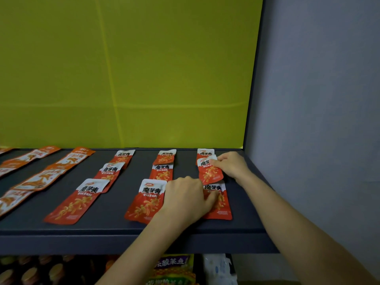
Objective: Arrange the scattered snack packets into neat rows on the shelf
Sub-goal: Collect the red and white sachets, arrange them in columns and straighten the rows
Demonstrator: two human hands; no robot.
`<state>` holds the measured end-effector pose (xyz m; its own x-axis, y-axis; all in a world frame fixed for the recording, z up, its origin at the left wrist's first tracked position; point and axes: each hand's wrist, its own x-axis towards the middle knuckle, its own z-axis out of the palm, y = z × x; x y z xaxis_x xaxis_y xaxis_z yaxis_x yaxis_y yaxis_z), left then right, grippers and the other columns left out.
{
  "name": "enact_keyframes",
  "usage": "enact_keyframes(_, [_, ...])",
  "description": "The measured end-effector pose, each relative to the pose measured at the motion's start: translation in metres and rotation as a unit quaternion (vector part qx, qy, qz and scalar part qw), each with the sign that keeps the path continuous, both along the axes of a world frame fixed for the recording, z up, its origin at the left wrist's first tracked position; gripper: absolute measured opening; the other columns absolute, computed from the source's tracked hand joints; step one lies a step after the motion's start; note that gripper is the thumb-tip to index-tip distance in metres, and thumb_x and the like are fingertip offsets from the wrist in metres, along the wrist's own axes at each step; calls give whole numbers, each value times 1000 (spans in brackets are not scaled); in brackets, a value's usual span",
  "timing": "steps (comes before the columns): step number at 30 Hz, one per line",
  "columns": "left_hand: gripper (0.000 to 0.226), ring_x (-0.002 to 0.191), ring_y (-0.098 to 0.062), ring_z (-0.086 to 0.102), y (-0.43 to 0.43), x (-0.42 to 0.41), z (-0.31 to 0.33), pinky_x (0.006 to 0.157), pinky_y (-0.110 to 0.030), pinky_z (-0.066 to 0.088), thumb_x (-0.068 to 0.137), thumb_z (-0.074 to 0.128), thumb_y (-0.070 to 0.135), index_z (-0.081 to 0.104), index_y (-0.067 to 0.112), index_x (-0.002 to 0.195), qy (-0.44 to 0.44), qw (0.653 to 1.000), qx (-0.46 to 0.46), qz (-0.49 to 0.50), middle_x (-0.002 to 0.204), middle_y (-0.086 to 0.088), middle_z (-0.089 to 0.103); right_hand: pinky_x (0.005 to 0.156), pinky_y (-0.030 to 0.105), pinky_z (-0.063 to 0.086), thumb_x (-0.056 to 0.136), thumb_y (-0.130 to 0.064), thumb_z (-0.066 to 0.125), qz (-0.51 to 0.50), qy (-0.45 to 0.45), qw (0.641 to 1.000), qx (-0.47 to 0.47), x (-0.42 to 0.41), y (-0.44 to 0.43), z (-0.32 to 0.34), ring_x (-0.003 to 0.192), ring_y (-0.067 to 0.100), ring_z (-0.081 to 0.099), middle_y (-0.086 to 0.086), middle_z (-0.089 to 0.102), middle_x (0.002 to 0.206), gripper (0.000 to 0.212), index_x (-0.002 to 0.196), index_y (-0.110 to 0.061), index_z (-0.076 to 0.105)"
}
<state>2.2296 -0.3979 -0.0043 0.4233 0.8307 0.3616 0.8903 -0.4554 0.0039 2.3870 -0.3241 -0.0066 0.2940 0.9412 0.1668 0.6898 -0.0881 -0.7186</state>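
On the shelf (123,231), three red packets lie flat in a line running toward the yellow back panel (144,79), long axes front to back, white ends nearest the panel. The right hand (231,164) pinches the middle packet (209,171), which sits slightly askew, with its fingers. The left hand (186,199) has its curled fingers gripping the front packet (223,204), farthest from the panel.

On the shelf (115,229), snack packets (148,200) lay in three rows; on the rightmost, the left hand (185,196) lay before the right hand (232,164).
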Motion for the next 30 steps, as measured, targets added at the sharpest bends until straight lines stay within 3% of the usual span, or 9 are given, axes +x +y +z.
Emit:
enact_keyframes(6, [55,84,-26,61,4,4,5,62,-29,32,88,36,60,31,17,53,-6,1000,-23,4,79,-7,61,90,33,45,86,-41,61,-23,-86,996,0,-1,-3,-2,113,25,58,4,68,117,34,106,-16,70])
enact_keyframes(9, [49,79,-29,57,14,10,10,62,-29,32,90,37,47,38,10,57,-78,996,-3,38,68,-4,49,87,34,46,85,-41,61,-32,-98,995,4,0,-3,-5,112,27,58,6,68,115,33,102,-15,71])
enact_keyframes(12, [32,88,-32,60,36,20,11,64,-32,35,93,36,33,53,7,85,-141,988,25,51,90,-13,63,85,33,46,83,-44,62,-36,-88,995,7,4,-3,-5,110,28,59,6,69,112,35,95,-13,72])
enact_keyframes(15, [30,107,-34,52,58,28,5,80,-37,40,95,36,23,45,0,113,-125,991,-9,39,113,-19,57,92,33,43,85,-45,60,-33,-70,997,-4,8,-1,-5,116,27,55,7,64,119,42,110,-11,64])
enact_keyframes(17, [32,116,-37,45,72,29,-1,92,-41,38,97,35,21,40,-3,117,-144,986,-78,38,123,-23,49,98,35,41,88,-43,56,-9,-66,998,-18,8,1,-6,122,28,50,9,59,127,51,125,-9,54])
enact_keyframes(21, [34,113,-43,49,88,28,-9,91,-46,41,99,33,24,36,-4,118,-200,958,-201,38,123,-29,52,104,41,39,93,-34,49,28,-71,997,-23,6,2,-10,128,30,44,8,55,134,47,134,-10,47])
enact_keyframes(26, [38,117,-39,51,90,28,-12,98,-48,41,100,28,25,32,0,129,-197,957,-210,34,131,-23,53,102,44,40,95,-35,42,52,-117,991,-32,2,2,-14,129,29,43,7,51,140,50,142,-19,38])
enact_keyframes(30, [38,118,-39,49,81,27,-8,98,-45,40,100,28,25,34,-1,128,-214,951,-220,33,132,-23,51,103,42,39,96,-34,41,52,-93,994,-37,-1,-5,-9,130,29,43,8,51,139,47,139,-15,42])
